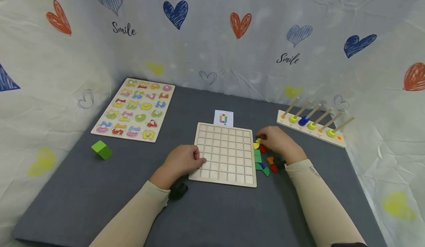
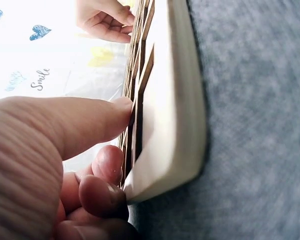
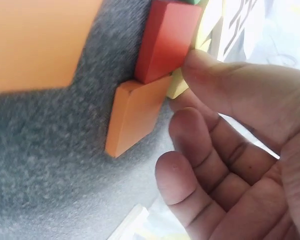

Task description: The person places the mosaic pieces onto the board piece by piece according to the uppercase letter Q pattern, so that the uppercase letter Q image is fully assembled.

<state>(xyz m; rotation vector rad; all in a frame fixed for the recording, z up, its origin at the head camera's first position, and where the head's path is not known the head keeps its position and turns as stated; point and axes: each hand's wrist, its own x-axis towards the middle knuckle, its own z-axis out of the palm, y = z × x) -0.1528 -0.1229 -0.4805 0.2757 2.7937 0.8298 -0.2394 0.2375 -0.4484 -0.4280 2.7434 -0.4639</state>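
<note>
Worn on the head, one camera looks forward and down over a grey tabletop (image 1: 206,219) toward a heart-printed cloth (image 1: 206,51), a wide view from above the left hand (image 1: 180,162) and the right hand (image 1: 278,142). The left-wrist camera, turned on its side, looks from close and low across a wooden grid board (image 1: 225,155), the right hand farther off. The right-wrist camera, also tipped sideways, peers from very near at a red block (image 3: 172,42) and an orange block (image 3: 140,114). Head and left-wrist views share the wooden grid board and both hands; head and right-wrist views share the right hand
</note>
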